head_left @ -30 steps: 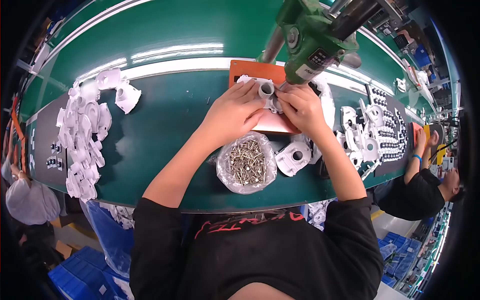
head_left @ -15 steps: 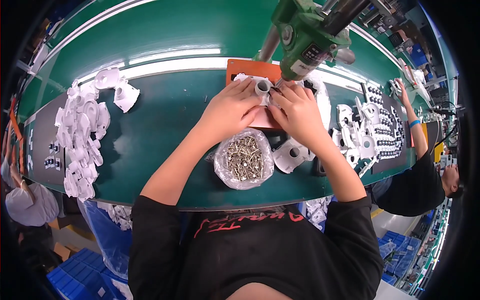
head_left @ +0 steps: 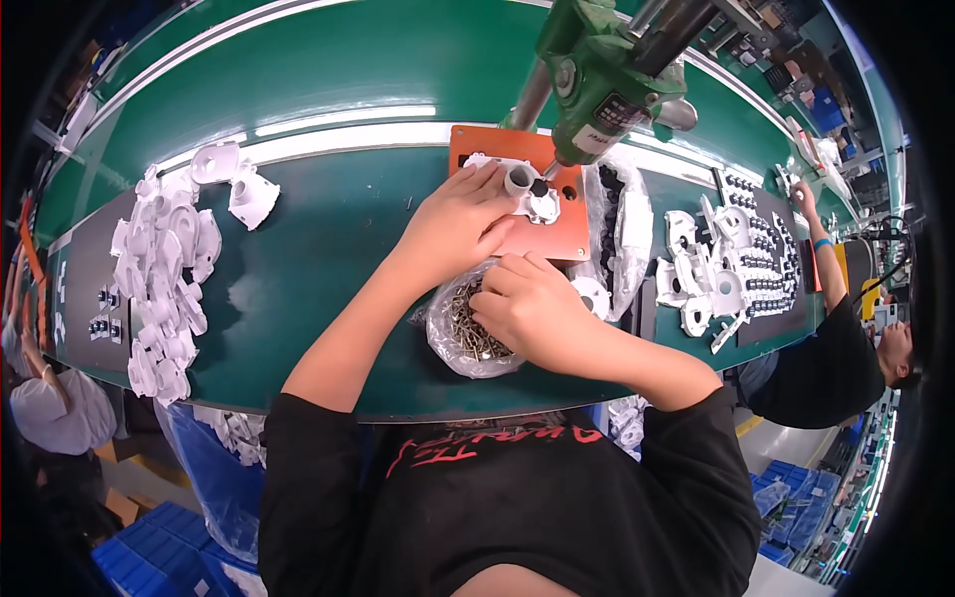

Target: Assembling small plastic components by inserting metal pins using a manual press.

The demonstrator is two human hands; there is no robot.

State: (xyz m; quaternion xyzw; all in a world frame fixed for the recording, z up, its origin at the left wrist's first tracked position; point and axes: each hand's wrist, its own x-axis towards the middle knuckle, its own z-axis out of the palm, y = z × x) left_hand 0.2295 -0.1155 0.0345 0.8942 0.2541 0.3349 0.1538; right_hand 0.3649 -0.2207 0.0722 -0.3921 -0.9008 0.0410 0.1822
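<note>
My left hand (head_left: 460, 221) lies over the left side of a white plastic housing (head_left: 542, 206) with a round tube, gripping it down on an orange fixture plate (head_left: 567, 237). A black round piece sits beside the tube. With its fingers curled, my right hand (head_left: 534, 310) dips into a clear plastic bag (head_left: 468, 365) of metal screws (head_left: 460, 323). Its fingertips are hidden, so what they pinch cannot be made out. Just above the housing hangs the tip of a green machine head (head_left: 602, 90).
White housings (head_left: 164, 259) lie heaped at the left, with more white parts (head_left: 701, 264) at the right beside rows of small black pieces (head_left: 771, 269). A bag of black parts (head_left: 622, 224) adjoins the fixture. A co-worker (head_left: 826, 348) is at the far right.
My right hand has left the housing and come down toward me into the screw bag, uncovering the housing's right side. The left hand stays on the housing.
</note>
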